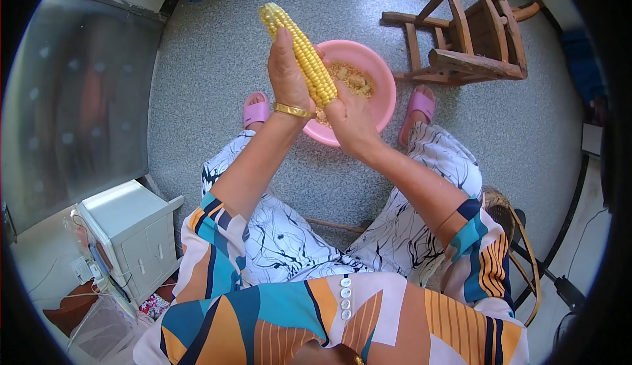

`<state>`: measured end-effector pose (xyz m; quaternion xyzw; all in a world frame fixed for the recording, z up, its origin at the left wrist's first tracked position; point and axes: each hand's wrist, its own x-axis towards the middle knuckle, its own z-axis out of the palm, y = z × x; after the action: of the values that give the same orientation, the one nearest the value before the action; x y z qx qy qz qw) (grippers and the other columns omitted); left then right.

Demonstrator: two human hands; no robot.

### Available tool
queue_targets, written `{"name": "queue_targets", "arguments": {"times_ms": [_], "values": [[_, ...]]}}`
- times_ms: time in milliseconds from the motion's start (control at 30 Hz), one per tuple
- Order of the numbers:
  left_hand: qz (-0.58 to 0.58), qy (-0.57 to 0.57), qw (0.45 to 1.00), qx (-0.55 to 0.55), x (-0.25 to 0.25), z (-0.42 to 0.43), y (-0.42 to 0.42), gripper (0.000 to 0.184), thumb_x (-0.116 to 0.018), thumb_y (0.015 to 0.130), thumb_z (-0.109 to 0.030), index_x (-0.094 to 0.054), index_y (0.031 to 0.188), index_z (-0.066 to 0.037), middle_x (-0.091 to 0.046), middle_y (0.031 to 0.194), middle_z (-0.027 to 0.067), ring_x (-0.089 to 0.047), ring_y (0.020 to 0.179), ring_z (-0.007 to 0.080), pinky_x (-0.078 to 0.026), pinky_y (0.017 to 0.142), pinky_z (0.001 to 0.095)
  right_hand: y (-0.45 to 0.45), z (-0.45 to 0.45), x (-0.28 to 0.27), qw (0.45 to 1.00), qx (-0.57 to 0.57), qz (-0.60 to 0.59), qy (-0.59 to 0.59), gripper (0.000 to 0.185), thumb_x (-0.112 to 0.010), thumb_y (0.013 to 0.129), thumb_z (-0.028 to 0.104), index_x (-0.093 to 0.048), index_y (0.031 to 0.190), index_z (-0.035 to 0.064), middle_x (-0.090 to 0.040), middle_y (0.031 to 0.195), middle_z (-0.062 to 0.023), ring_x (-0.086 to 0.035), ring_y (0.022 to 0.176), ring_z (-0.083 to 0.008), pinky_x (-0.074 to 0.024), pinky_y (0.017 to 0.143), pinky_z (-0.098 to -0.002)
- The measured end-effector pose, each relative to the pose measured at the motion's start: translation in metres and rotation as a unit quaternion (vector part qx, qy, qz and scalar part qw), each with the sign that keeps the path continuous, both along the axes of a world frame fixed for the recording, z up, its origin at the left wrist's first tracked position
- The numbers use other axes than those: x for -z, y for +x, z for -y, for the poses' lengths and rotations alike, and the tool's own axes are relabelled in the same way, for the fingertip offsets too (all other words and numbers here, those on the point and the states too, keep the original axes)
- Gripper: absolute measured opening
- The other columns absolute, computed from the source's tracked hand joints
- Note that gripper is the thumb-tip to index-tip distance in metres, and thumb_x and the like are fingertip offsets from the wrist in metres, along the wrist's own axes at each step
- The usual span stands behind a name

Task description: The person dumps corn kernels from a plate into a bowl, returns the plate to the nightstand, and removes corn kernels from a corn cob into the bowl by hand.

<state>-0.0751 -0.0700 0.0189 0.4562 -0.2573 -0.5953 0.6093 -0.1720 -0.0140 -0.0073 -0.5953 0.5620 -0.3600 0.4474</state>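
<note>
A yellow corn cob [301, 52], its rows of kernels showing, is held at a slant over a pink basin [384, 78]. My left hand [289, 78], with a gold bangle at the wrist, is wrapped round the middle of the cob, thumb along its side. At the cob's lower end my right hand [352, 118] is closed on it, thumb near the end kernels. Loose kernels [339, 72] and some cob pieces [357, 82] lie in the basin, partly hidden by the cob and my hands.
The basin stands on the grey speckled floor [197, 55] between my feet in pink slippers. A wooden chair [484, 29] lies on its side at the upper right. A white cabinet [141, 240] stands at the lower left, near a grey metallic panel [85, 95].
</note>
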Motion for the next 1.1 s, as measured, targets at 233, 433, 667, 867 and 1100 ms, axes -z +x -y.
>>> {"name": "queue_targets", "arguments": {"times_ms": [233,433,667,867,1100], "values": [[-0.159,0.059,0.985,-0.001,-0.009,0.016,0.024,0.050,-0.044,0.079,-0.059,-0.043,0.086,-0.010,-0.049,0.064,0.0050,-0.053,0.058,0.0161,-0.049,0.054,0.0294,-0.008,0.010,-0.027,0.886,-0.047,0.368,0.279,0.030,-0.035,0.086,0.031,-0.048,0.084,0.0043,-0.046,0.061,0.0007,-0.043,0.050,-0.0085,-0.0373,0.047,-0.0236],[-0.169,0.062,0.984,0.021,-0.009,0.014,0.023,0.050,-0.043,0.078,-0.060,-0.044,0.085,-0.010,-0.050,0.064,0.0054,-0.053,0.057,0.0164,-0.049,0.054,0.0291,-0.011,0.012,-0.023,0.901,-0.092,0.332,0.265,0.028,-0.032,0.089,0.028,-0.049,0.091,0.0054,-0.042,0.060,0.0018,-0.038,0.048,-0.0059,-0.0323,0.045,-0.0201],[-0.173,0.059,0.983,0.030,-0.008,0.013,0.022,0.049,-0.044,0.079,-0.059,-0.044,0.086,-0.011,-0.050,0.064,0.0055,-0.053,0.057,0.0165,-0.049,0.054,0.0288,-0.012,0.008,-0.021,0.940,-0.112,0.263,0.187,0.029,-0.035,0.090,0.024,-0.049,0.099,0.0005,-0.049,0.065,-0.0005,-0.046,0.055,-0.0089,-0.0369,0.050,-0.0244],[-0.154,0.061,0.986,0.016,-0.010,0.011,0.018,0.049,-0.043,0.079,-0.059,-0.043,0.086,-0.010,-0.049,0.064,0.0055,-0.052,0.056,0.0165,-0.049,0.054,0.0285,-0.009,0.006,-0.011,0.988,-0.106,0.114,0.007,0.032,-0.035,0.090,0.025,-0.050,0.094,-0.0021,-0.056,0.070,-0.0146,-0.056,0.063,-0.0264,-0.0421,0.058,-0.0378],[-0.097,0.043,0.994,-0.017,-0.002,0.005,0.007,0.050,-0.046,0.078,-0.059,-0.043,0.086,-0.009,-0.049,0.063,0.0048,-0.051,0.055,0.0165,-0.049,0.055,0.0291,-0.005,0.004,-0.004,0.998,-0.030,-0.037,-0.050,0.022,-0.041,0.078,0.016,-0.050,0.079,-0.0034,-0.053,0.064,-0.0245,-0.053,0.059,-0.0393,-0.0407,0.057,-0.0470]]}}
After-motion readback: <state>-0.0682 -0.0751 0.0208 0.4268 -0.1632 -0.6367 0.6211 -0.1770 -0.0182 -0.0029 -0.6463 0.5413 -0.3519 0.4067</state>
